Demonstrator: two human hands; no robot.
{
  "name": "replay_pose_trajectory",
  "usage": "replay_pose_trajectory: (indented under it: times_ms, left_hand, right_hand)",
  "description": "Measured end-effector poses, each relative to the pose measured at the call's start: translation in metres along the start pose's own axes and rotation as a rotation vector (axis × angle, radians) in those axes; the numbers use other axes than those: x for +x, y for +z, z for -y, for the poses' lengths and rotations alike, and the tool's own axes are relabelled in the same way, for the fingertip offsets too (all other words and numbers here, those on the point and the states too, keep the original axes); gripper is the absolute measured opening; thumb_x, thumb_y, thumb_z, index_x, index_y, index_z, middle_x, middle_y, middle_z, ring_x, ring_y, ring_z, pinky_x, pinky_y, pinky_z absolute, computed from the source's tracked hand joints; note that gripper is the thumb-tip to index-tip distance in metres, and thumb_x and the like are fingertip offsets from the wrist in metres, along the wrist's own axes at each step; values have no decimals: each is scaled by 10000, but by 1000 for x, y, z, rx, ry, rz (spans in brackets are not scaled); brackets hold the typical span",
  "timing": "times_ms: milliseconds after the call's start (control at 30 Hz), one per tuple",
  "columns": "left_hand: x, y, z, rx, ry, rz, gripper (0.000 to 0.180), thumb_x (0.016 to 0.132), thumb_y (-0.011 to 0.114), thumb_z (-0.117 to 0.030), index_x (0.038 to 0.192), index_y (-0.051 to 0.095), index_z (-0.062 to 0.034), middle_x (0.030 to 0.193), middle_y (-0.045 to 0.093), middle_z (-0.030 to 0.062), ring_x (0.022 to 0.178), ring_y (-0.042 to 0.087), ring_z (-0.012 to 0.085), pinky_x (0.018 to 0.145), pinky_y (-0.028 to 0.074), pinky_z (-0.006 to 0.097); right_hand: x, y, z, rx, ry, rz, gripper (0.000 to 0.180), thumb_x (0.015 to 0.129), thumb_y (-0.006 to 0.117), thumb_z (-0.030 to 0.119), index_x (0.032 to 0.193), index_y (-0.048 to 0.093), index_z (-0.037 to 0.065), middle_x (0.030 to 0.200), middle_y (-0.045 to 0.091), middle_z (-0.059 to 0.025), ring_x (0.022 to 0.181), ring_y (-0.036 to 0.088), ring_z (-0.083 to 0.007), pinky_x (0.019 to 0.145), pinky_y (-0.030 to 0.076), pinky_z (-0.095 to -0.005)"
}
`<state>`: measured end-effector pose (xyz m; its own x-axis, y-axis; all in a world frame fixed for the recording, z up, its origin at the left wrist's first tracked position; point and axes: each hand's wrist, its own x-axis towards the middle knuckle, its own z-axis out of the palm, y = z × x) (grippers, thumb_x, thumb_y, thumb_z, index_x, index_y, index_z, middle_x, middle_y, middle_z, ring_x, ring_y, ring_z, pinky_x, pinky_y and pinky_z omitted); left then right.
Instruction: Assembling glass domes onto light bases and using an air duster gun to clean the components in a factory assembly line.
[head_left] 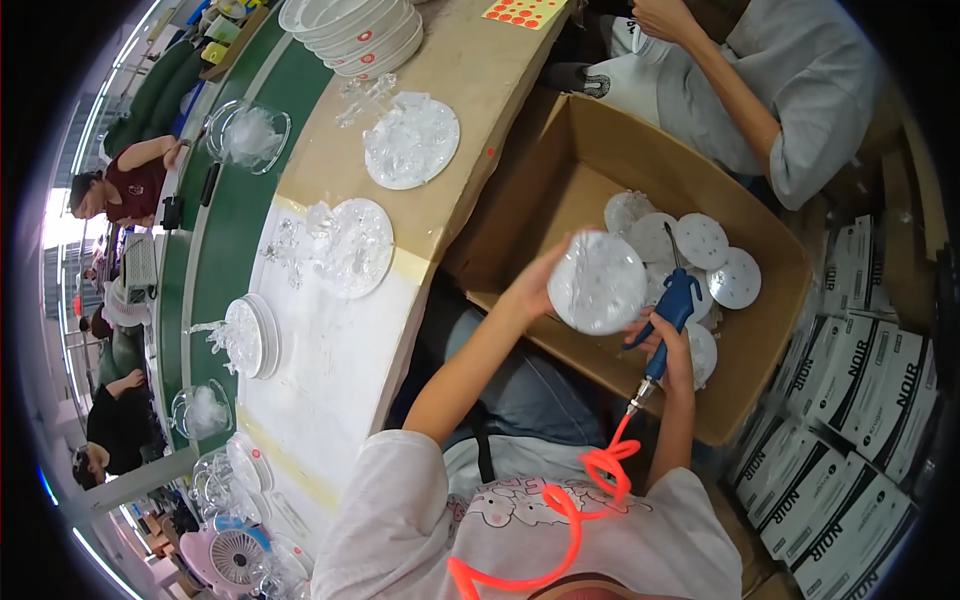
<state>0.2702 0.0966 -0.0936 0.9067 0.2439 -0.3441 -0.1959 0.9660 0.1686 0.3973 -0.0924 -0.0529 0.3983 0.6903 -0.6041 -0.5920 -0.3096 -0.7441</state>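
A white round dish (598,283) with clear, shiny plastic over its face is gripped at its left edge by my left hand (541,279). My right hand (672,346) is closed round a blue air blow gun (677,298), its thin dark nozzle pointing away from me. The right fingertips are close to the dish's lower right edge; whether they touch it I cannot tell. From the gun's lower end runs a coiled orange-red air hose (575,530) across my shirt. Both hands are over the near side of an open cardboard box (560,170), where several white round pieces (702,240) lie.
To the left, a worktable (330,345) carries round white dishes (355,248) with clear plastic pieces and a stack of white tubs (365,40). Beyond it runs a green conveyor (225,215). Another person (800,90) sits at the upper right; printed cartons (830,430) are stacked at the right.
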Motion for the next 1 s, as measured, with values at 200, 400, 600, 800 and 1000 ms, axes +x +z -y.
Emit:
replay_pose_trajectory:
  times_ms: [200, 400, 600, 800, 1000]
  left_hand:
    - [53, -75, -50, 570, 616, -402, 356, 940, 373, -270, 1230, 405, -66, 1050, 532, 95, 959, 531, 180, 838, 451, 331]
    - [93, -126, -6, 853, 555, -525, 326, 909, 464, -307, 1168, 515, -116, 1015, 553, 23, 932, 488, 118, 822, 407, 262]
    - [96, -140, 1, 728, 462, -410, 351, 924, 429, -306, 1209, 482, -108, 1087, 536, 49, 991, 488, 146, 856, 404, 280]
    - [82, -143, -15, 470, 529, -436, 369, 915, 454, -295, 1235, 424, -114, 1073, 534, 51, 992, 508, 163, 852, 424, 291]
    - [84, -130, -12, 397, 544, -482, 399, 822, 608, -169, 1191, 461, -133, 1068, 529, 60, 988, 512, 186, 838, 442, 317]
  right_hand:
    - [-28, 0, 4, -321, 142, 248, 288, 798, 542, 256, 948, 523, 11, 708, 606, -110, 634, 579, -157, 589, 427, -253]
    - [-18, 30, -10, -283, 97, 330, 191, 778, 534, 139, 893, 519, -13, 641, 533, -76, 589, 533, -160, 583, 447, -278]
    - [-6, 44, -18, -246, 163, 293, 179, 767, 527, 125, 874, 506, -18, 619, 486, -72, 562, 494, -153, 558, 442, -287]
    - [-4, 40, -24, -230, 187, 324, 174, 763, 506, 114, 876, 495, -18, 626, 473, -65, 570, 482, -153, 550, 424, -278]
    - [-17, 37, -21, -263, 241, 362, 190, 757, 518, 89, 895, 474, -35, 651, 467, -70, 575, 460, -150, 549, 417, -285]
